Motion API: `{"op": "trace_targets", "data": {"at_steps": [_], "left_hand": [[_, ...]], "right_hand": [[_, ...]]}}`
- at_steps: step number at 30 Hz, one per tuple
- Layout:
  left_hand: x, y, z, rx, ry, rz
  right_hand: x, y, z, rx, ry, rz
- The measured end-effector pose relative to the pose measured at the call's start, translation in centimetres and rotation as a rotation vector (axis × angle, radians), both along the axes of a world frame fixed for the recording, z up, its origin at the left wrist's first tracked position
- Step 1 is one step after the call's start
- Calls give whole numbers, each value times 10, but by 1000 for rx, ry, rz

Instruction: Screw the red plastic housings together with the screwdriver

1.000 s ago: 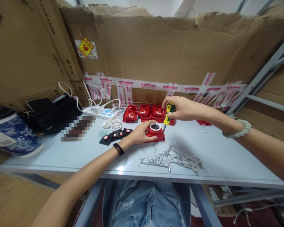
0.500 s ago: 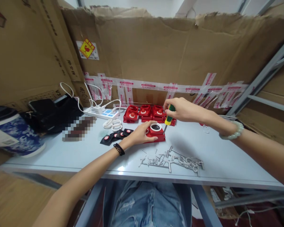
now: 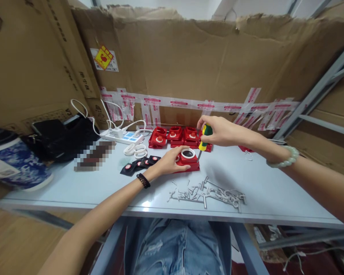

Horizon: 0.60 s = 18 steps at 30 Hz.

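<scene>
My left hand [image 3: 173, 161] grips a red housing [image 3: 191, 165] from its left side, thumb along the front and fingers behind. A white ring [image 3: 188, 153] with a dark centre sits on top of the housing. From above, my right hand [image 3: 215, 130] is closed around the handle of a green and yellow screwdriver [image 3: 204, 143]. The screwdriver's shaft slants down, its tip at the right corner of the housing. Small screws [image 3: 192, 191] and metal T-shaped rods [image 3: 205, 201] lie in a loose pile in front of the housing.
Several red housings [image 3: 176, 134] stand in a row behind my hands. Black square pieces [image 3: 128, 168], white rings [image 3: 140, 151] and a power strip [image 3: 122, 135] lie to the left. A patterned cup [image 3: 20, 164] stands far left. Cardboard [image 3: 174, 61] walls off the table's back.
The view has shifted very slightly. Both hands keep their places, the left on the red housing and the right on the screwdriver, its tip still at the corner.
</scene>
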<state>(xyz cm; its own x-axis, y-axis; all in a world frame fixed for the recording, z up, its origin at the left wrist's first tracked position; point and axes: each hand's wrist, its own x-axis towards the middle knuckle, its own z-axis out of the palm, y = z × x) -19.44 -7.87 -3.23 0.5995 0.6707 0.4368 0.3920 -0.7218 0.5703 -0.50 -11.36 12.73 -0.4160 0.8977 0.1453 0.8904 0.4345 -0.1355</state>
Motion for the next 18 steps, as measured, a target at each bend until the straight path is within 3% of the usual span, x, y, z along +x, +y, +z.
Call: {"op": "trace_targets", "data": {"at_steps": [4,8,13,18], "left_hand": [[0,1,-1,-4,0,5],[0,0,0,-2,-2,2],[1,-1,0,-14,-9,5],[0,1,-1,-13,-4,5]], "right_hand": [[0,0,-4,74,-32,-34],[2,0,-4,3,17,30],[1,-1,-5,80,-6,-21],[1,-3,-4,17,57,22]]}}
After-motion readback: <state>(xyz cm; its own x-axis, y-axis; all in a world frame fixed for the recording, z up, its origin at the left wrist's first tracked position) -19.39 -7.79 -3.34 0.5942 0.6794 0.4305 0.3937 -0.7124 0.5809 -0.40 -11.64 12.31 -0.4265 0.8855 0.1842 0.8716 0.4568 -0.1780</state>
